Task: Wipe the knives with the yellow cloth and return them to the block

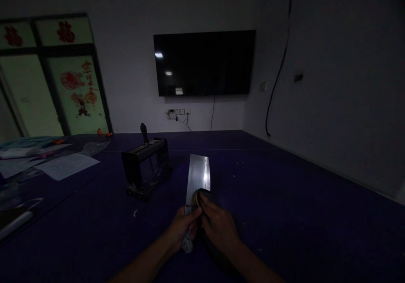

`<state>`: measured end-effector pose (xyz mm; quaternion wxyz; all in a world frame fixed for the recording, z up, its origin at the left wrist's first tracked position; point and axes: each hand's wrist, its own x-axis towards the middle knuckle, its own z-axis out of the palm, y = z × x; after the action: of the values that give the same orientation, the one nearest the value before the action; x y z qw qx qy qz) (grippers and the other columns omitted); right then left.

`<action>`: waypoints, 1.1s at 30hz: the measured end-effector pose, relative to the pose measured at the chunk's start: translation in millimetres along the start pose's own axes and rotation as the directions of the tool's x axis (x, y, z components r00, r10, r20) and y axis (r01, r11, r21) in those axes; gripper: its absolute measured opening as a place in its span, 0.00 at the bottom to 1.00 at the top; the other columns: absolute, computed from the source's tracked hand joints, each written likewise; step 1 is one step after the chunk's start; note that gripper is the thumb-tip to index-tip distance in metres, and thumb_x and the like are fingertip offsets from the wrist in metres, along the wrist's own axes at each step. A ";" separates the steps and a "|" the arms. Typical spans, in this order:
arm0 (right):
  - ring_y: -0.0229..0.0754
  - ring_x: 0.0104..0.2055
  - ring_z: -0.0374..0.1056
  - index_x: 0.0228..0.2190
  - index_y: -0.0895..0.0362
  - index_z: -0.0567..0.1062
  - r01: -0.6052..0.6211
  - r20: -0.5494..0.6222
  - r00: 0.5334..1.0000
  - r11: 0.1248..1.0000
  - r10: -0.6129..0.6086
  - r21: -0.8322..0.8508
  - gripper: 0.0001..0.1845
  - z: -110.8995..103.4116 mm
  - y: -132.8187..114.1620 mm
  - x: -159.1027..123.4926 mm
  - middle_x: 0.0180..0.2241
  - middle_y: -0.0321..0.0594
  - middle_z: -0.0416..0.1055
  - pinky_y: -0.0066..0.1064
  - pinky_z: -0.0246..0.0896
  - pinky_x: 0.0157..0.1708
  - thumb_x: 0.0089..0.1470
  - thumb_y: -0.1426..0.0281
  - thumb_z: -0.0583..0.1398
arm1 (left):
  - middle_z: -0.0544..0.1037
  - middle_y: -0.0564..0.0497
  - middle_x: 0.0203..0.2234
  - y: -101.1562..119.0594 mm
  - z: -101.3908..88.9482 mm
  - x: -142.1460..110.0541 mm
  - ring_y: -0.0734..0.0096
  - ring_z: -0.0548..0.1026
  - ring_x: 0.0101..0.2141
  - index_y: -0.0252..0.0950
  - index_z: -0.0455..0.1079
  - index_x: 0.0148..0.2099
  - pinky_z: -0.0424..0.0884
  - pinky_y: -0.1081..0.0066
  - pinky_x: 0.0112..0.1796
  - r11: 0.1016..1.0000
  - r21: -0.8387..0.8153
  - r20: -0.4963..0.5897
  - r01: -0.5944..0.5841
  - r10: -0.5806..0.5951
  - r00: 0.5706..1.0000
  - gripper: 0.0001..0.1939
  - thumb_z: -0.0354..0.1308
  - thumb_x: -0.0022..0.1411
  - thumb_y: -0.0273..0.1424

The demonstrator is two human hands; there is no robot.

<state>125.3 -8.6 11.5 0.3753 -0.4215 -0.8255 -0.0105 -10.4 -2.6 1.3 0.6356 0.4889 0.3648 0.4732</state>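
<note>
A cleaver (198, 173) with a broad, shiny blade points away from me above the purple surface. Its handle end looks wrapped in greyish plastic (187, 244). My left hand (183, 225) is closed around that handle, thumb on top. My right hand (220, 224) grips a dark item with a yellow edge (198, 196), which lies against the blade close to the handle. Much of this item is hidden by my fingers, and its kind is unclear. The two hands meet near the handle.
A black knife-block-like stand (147, 160) with a dark handle rising from it stands left of the blade. Papers (68, 166) and clear plastic lie further left. Small white scraps dot the purple surface (284, 198). A television (205, 63) hangs on the far wall.
</note>
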 end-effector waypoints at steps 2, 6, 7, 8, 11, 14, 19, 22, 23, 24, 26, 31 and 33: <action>0.41 0.49 0.67 0.53 0.58 0.66 0.011 -0.018 1.000 1.000 -0.011 0.001 0.29 0.1 -0.4 0.1 0.56 0.44 0.60 0.33 0.65 0.47 0.48 0.81 0.50 | 0.54 0.60 0.04 -0.6 0.1 -0.3 0.83 0.55 0.07 0.36 0.52 0.14 0.46 0.79 0.12 1.000 -0.002 -0.008 0.002 -0.002 1.000 0.29 0.60 0.44 0.53; 0.42 0.48 0.68 0.52 0.59 0.66 0.024 -0.044 0.999 1.000 -0.024 -0.004 0.28 1.3 -1.2 0.8 0.55 0.46 0.62 0.32 0.67 0.45 0.49 0.81 0.50 | 0.53 0.61 0.05 -2.7 0.2 -0.2 0.83 0.55 0.07 0.36 0.53 0.15 0.46 0.79 0.12 1.000 -0.012 -0.049 0.008 -0.009 0.999 0.29 0.62 0.42 0.53; 0.42 0.48 0.68 0.53 0.59 0.66 0.029 -0.050 0.998 1.000 -0.029 -0.006 0.28 1.7 -1.4 0.9 0.55 0.46 0.62 0.32 0.67 0.45 0.49 0.81 0.50 | 0.53 0.61 0.05 -3.0 0.4 -0.1 0.83 0.55 0.07 0.36 0.53 0.15 0.46 0.79 0.12 1.000 -0.012 -0.049 0.006 -0.006 0.999 0.29 0.62 0.42 0.53; 0.42 0.49 0.68 0.53 0.59 0.66 0.032 -0.058 0.998 0.999 -0.032 -0.009 0.28 1.9 -1.8 1.0 0.55 0.46 0.62 0.32 0.67 0.46 0.49 0.80 0.50 | 0.53 0.61 0.05 -3.1 0.6 0.1 0.83 0.55 0.07 0.36 0.52 0.14 0.46 0.79 0.12 1.000 -0.011 -0.042 0.002 -0.003 0.999 0.29 0.61 0.42 0.53; 0.41 0.48 0.69 0.53 0.60 0.65 0.024 -0.071 0.997 0.999 -0.026 -0.023 0.27 2.0 -3.1 0.6 0.54 0.46 0.63 0.30 0.67 0.45 0.51 0.79 0.49 | 0.54 0.60 0.04 -1.7 2.0 -0.1 0.84 0.55 0.07 0.36 0.51 0.13 0.46 0.78 0.12 1.000 -0.001 -0.027 -0.005 0.005 1.000 0.30 0.60 0.42 0.54; 0.41 0.46 0.70 0.53 0.60 0.65 0.010 -0.058 0.998 0.998 -0.013 -0.055 0.26 2.4 -3.4 -0.1 0.55 0.46 0.62 0.29 0.68 0.43 0.52 0.78 0.49 | 0.54 0.60 0.04 0.5 2.8 -0.7 0.83 0.55 0.07 0.36 0.53 0.13 0.47 0.79 0.12 1.000 0.008 -0.043 -0.003 0.003 0.999 0.30 0.60 0.42 0.55; 0.42 0.43 0.72 0.52 0.61 0.67 -0.002 -0.003 1.000 0.990 0.001 -0.140 0.24 7.7 -4.0 2.4 0.56 0.47 0.61 0.31 0.70 0.39 0.53 0.77 0.49 | 0.55 0.59 0.04 -1.2 0.1 1.7 0.82 0.56 0.07 0.36 0.52 0.13 0.48 0.79 0.12 0.999 0.001 -0.063 0.037 -0.037 0.997 0.31 0.60 0.41 0.56; 0.43 0.37 0.74 0.49 0.61 0.70 -0.034 0.051 0.998 0.979 0.045 -0.199 0.22 12.0 -8.7 6.7 0.57 0.47 0.60 0.32 0.71 0.32 0.54 0.76 0.49 | 0.57 0.58 0.04 -3.5 -0.6 4.6 0.82 0.57 0.07 0.36 0.52 0.13 0.49 0.79 0.12 0.999 0.012 -0.137 0.049 -0.047 0.989 0.31 0.58 0.40 0.58; 0.44 0.37 0.74 0.48 0.61 0.71 -0.045 0.060 0.996 0.975 0.059 -0.218 0.22 13.1 -10.6 8.2 0.57 0.47 0.59 0.32 0.71 0.31 0.53 0.76 0.49 | 0.57 0.58 0.04 -3.9 -0.3 5.5 0.82 0.57 0.07 0.36 0.52 0.13 0.49 0.79 0.12 0.999 0.011 -0.161 0.050 -0.048 0.986 0.32 0.58 0.40 0.58; 0.44 0.37 0.74 0.47 0.62 0.71 -0.051 0.067 0.995 0.971 0.069 -0.233 0.22 13.8 -12.3 9.6 0.57 0.47 0.59 0.32 0.71 0.30 0.53 0.77 0.49 | 0.57 0.58 0.04 -4.1 0.2 6.1 0.82 0.57 0.07 0.36 0.52 0.13 0.49 0.79 0.12 0.999 0.009 -0.176 0.053 -0.051 0.983 0.32 0.58 0.39 0.59; 0.43 0.36 0.74 0.49 0.61 0.70 -0.064 0.070 0.994 0.965 0.084 -0.254 0.23 14.0 -14.7 11.4 0.58 0.46 0.58 0.31 0.71 0.29 0.53 0.77 0.48 | 0.58 0.57 0.04 -3.6 1.9 6.2 0.82 0.57 0.07 0.36 0.52 0.13 0.50 0.79 0.12 0.998 0.009 -0.184 0.063 -0.061 0.981 0.32 0.58 0.39 0.59; 0.44 0.35 0.74 0.49 0.63 0.70 -0.048 0.052 0.997 0.965 0.063 -0.257 0.24 9.8 -14.9 11.4 0.58 0.49 0.57 0.31 0.72 0.31 0.51 0.78 0.48 | 0.58 0.57 0.04 -2.2 5.7 3.4 0.83 0.57 0.07 0.36 0.53 0.13 0.50 0.79 0.12 0.997 0.027 -0.169 0.069 -0.063 0.984 0.32 0.56 0.41 0.59; 0.44 0.36 0.74 0.47 0.64 0.71 -0.026 0.030 0.999 0.968 0.035 -0.249 0.23 8.5 -13.8 11.6 0.57 0.51 0.58 0.32 0.72 0.33 0.51 0.79 0.48 | 0.57 0.58 0.04 -2.6 5.6 3.9 0.82 0.56 0.07 0.36 0.52 0.13 0.49 0.79 0.12 0.997 0.030 -0.176 0.065 -0.059 0.983 0.32 0.56 0.41 0.59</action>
<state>106.2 -6.6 16.7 0.3054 -0.4779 -0.8174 -0.1011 -3.5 -0.6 0.2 0.6066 0.4453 0.4426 0.4876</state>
